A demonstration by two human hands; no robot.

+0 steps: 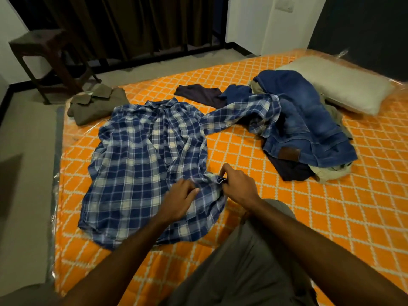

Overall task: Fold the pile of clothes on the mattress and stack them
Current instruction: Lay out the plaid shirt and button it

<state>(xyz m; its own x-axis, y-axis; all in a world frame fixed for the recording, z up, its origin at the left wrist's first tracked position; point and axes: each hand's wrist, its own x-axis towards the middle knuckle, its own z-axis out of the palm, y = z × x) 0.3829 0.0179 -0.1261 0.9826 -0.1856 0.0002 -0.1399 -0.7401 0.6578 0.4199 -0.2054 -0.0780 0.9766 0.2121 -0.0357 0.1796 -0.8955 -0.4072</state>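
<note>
A blue-and-white plaid button shirt (141,160) is lying spread on the orange diamond-quilted mattress (331,206), one sleeve trailing toward the unfolded pile. The right hand (237,184) is pinching a bunched fold at the shirt's lower right edge, fingers curled round the cloth. The left hand (178,198) is resting on the fabric just beside it (its fingers bent into the cloth, though I cannot tell whether they are gripping). Blue denim jeans (309,120) are topping the heap near a pale grey pillow (340,85). A folded olive-green shirt (95,102) is sitting at the mattress's far left corner.
</note>
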